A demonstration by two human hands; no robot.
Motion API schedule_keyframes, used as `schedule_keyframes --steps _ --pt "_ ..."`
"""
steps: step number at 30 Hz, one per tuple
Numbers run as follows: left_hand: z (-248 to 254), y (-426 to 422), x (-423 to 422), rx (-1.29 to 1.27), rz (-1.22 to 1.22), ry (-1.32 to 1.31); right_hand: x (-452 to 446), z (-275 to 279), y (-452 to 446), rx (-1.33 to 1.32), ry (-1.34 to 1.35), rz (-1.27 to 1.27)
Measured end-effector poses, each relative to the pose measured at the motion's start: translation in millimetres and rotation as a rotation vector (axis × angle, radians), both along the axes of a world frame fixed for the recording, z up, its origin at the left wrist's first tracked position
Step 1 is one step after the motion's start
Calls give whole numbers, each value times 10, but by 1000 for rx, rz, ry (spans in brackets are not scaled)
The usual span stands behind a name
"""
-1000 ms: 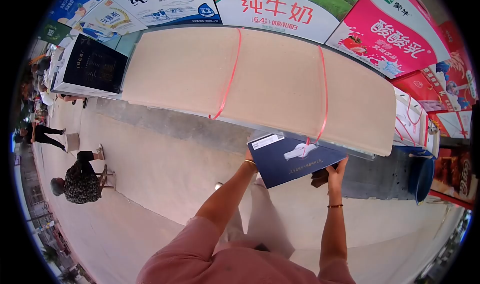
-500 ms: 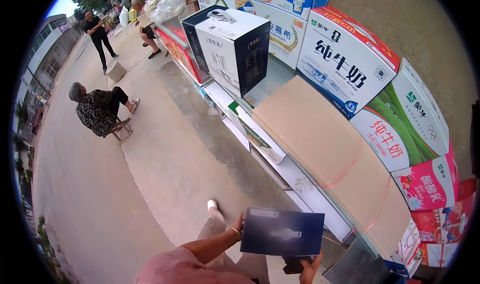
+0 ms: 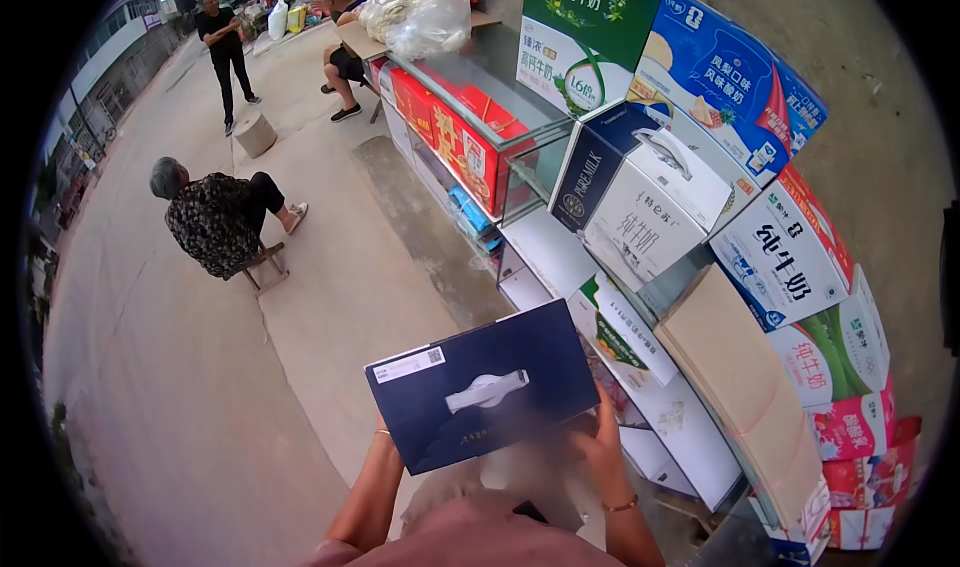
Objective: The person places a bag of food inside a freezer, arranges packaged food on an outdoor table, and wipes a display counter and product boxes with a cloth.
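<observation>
A dark navy carton (image 3: 430, 432) with a white carry handle on its top panel and a white label with a square code is held up in front of me, tilted. My left hand (image 3: 388, 449) supports its lower left side, fingers hidden behind it. At the right edge my right hand (image 3: 603, 447) grips the carton's corner, partly blurred. Just beyond, on the glass counter (image 3: 655, 292), stands a white and navy milk carton (image 3: 640, 212) with a handle. A green and white carton (image 3: 622, 332) lies on the shelf below.
Flattened cardboard (image 3: 735, 352) lies along the counter. Behind it are stacked several milk cartons, including a blue one (image 3: 735, 72) and a pink one (image 3: 850, 425). Red boxes (image 3: 455, 137) sit inside the glass case. One person sits on a stool (image 3: 262, 259); others are farther off.
The navy carton has risen and turned, so its white handle and label now show clearly. My right hand has moved up to its right edge. The view has shifted along the counter.
</observation>
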State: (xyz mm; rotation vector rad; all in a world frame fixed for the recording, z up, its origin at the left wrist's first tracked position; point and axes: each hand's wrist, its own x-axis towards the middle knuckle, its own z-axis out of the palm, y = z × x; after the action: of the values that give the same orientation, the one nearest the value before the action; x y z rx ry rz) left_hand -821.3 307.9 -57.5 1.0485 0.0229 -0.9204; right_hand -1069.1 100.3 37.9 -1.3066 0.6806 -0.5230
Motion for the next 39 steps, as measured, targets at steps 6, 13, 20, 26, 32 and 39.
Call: schedule_keyframes --steps 6,13,20,26,32,39 --pt "554 -574 1549 -81 58 -336 1315 491 -490 -331 -47 89" --pt "1188 -1830 3429 -130 -34 -571 2671 840 -1130 -239 -228 15" --pt "1479 -3673 5217 -227 -406 -199 3686 767 -1813 -185 -268 -105" --pt "1652 -4843 5700 -215 -785 24 4053 871 -2067 -246 -92 -234" --pt "1853 -5314 5873 -163 -1011 156 4150 1199 -2013 -452 37 -433" --pt "2121 -4680 5581 -448 -680 -471 4458 2183 -2276 -1109 239 -456"
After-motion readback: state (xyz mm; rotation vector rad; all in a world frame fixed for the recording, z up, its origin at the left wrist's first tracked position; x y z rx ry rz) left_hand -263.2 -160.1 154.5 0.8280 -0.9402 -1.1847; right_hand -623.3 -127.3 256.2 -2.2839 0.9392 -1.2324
